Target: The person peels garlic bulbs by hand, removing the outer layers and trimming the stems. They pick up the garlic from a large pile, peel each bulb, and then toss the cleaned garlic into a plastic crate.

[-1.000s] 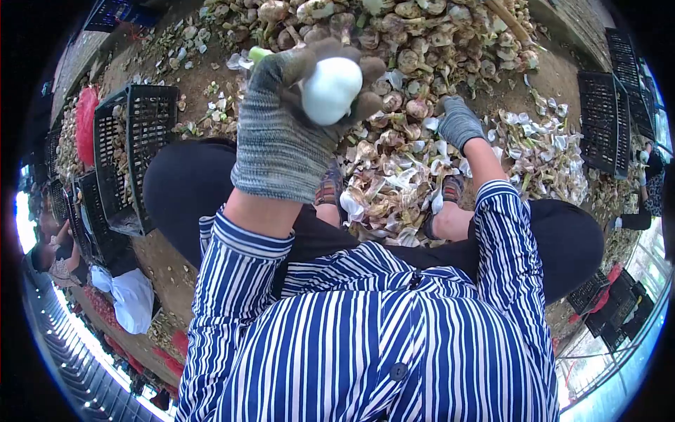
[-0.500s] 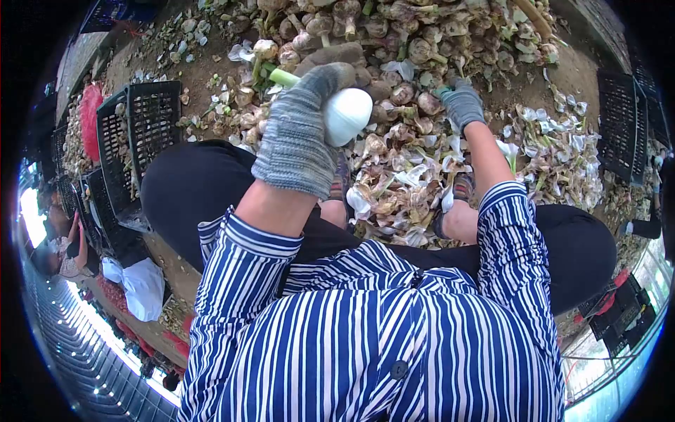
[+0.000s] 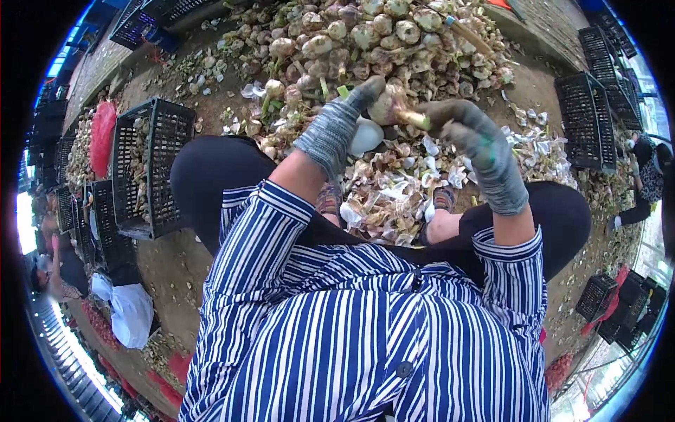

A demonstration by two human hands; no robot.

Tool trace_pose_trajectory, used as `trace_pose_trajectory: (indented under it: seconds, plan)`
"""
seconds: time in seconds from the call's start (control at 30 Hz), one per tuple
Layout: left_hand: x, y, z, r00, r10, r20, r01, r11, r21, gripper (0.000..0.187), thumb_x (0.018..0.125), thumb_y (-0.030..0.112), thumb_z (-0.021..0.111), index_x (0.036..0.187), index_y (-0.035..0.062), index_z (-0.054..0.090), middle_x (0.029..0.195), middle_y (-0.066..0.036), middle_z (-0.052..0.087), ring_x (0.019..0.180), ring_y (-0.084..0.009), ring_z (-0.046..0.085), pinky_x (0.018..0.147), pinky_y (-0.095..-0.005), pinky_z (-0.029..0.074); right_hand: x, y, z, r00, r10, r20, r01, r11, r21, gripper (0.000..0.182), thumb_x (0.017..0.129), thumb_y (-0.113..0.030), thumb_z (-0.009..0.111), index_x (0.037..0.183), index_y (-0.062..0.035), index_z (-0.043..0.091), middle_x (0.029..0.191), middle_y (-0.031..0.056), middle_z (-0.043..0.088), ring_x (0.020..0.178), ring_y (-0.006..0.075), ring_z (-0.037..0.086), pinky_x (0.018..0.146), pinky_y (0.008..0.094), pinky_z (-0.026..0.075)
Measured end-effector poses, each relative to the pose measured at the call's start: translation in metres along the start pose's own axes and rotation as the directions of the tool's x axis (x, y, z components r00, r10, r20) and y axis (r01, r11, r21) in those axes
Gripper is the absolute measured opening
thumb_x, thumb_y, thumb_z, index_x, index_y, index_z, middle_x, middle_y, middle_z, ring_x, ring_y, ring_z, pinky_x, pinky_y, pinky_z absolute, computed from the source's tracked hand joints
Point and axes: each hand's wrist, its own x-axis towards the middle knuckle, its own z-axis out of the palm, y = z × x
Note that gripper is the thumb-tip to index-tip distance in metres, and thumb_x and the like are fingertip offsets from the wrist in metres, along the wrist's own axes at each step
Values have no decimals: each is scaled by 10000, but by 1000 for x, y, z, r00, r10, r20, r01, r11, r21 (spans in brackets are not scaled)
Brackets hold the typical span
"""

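Note:
My left hand (image 3: 341, 126), in a grey knitted glove, is closed around a smooth white bulb (image 3: 367, 137); a cut green stem (image 3: 342, 92) sticks out behind its fingers. At the tip of this hand's thumb is an unpeeled garlic bulb (image 3: 385, 107), its cut stem pointing right. My right hand (image 3: 486, 144), gloved and stained green, is beside that stem end with its fingers curved and apart. Beyond both hands rises a heap of unpeeled garlic (image 3: 365, 35). Loose skins (image 3: 394, 190) cover the ground between my feet.
Black crates stand at the left (image 3: 158, 169) and right (image 3: 585, 119). A red net (image 3: 103, 137) and a white sack (image 3: 132, 313) are on the left. Other people sit at the far left (image 3: 63, 267) and far right (image 3: 643, 176). A wooden handle (image 3: 467, 34) lies on the heap.
My right hand has come back from the heap toward my left hand, and an unpeeled bulb is now between them. The white bulb has stayed in my left hand. The view has shifted, showing more heap.

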Motion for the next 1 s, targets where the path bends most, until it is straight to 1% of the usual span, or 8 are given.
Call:
trace_pose_trajectory:
  seconds: [0.1, 0.3, 0.63, 0.7, 0.8, 0.87, 0.93, 1.0]
  plan:
    - [-5, -6, -1, 957, 148, 251, -214, 941, 262, 488, 804, 425, 614, 1068, 17, 573, 879, -118, 637, 716, -185, 648, 587, -263, 547, -13, 9, 3, 989, -112, -101, 104, 991, -78, 360, 816, -361, 617, 957, -30, 599, 817, 46, 604, 781, 127, 572, 687, 249, 477]
    - [-25, -5, 8, 976, 128, 175, -192, 888, 418, 401, 792, 353, 663, 1048, 46, 625, 858, -23, 641, 733, -81, 562, 636, -230, 452, -9, 22, 10, 961, -266, 79, 220, 560, -799, 269, 823, -261, 594, 933, -16, 585, 825, 195, 597, 772, 331, 592, 688, 382, 477]
    - [0, -19, -23, 864, 217, 454, -417, 814, 404, 528, 822, 387, 592, 1180, 7, 518, 1071, -115, 600, 935, -177, 608, 818, -282, 497, -12, 34, -3, 853, -483, 197, 447, 483, -753, 244, 808, -125, 587, 1030, -26, 571, 857, 145, 609, 756, 297, 602, 688, 345, 501]
    - [-9, -5, -3, 867, 247, 433, -417, 835, 359, 506, 796, 344, 640, 1179, 32, 529, 1066, -93, 604, 942, -156, 592, 829, -279, 486, -13, 33, -4, 997, -69, 29, 72, 990, -117, 269, 808, -110, 595, 1063, -32, 564, 882, 116, 613, 746, 234, 612, 659, 317, 511]
    - [-13, -1, 7, 871, 294, 394, -431, 842, 325, 529, 756, 323, 699, 1181, 53, 536, 1106, -78, 588, 973, -149, 570, 878, -286, 456, -13, 38, -9, 993, 100, 66, -89, 985, -146, 271, 817, -109, 596, 1076, -33, 575, 883, 96, 614, 752, 172, 613, 646, 288, 512]
    - [-9, -7, 8, 829, 362, 426, -535, 735, 416, 581, 743, 344, 711, 1199, 42, 516, 1122, -86, 577, 978, -161, 570, 868, -288, 461, -12, 41, -6, 974, -169, 151, 217, 888, -405, 267, 828, -160, 596, 1058, -23, 596, 847, 115, 623, 761, 181, 620, 675, 297, 510]
    - [-13, -8, 12, 834, 366, 413, -512, 794, 328, 610, 723, 354, 727, 1200, 42, 510, 1111, -97, 580, 982, -172, 569, 857, -289, 469, -12, 28, 2, 982, 104, -156, -142, 956, -257, 282, 817, -192, 605, 1036, -14, 610, 818, 145, 631, 775, 220, 626, 698, 319, 508]
    - [-11, -11, 12, 870, 366, 329, -489, 723, 489, 624, 710, 357, 737, 1194, 36, 509, 1103, -107, 584, 969, -188, 576, 832, -290, 481, -11, 35, 3, 979, -54, -194, -46, 879, -475, 293, 809, -195, 600, 1030, -3, 605, 848, 177, 637, 791, 269, 627, 724, 343, 503]
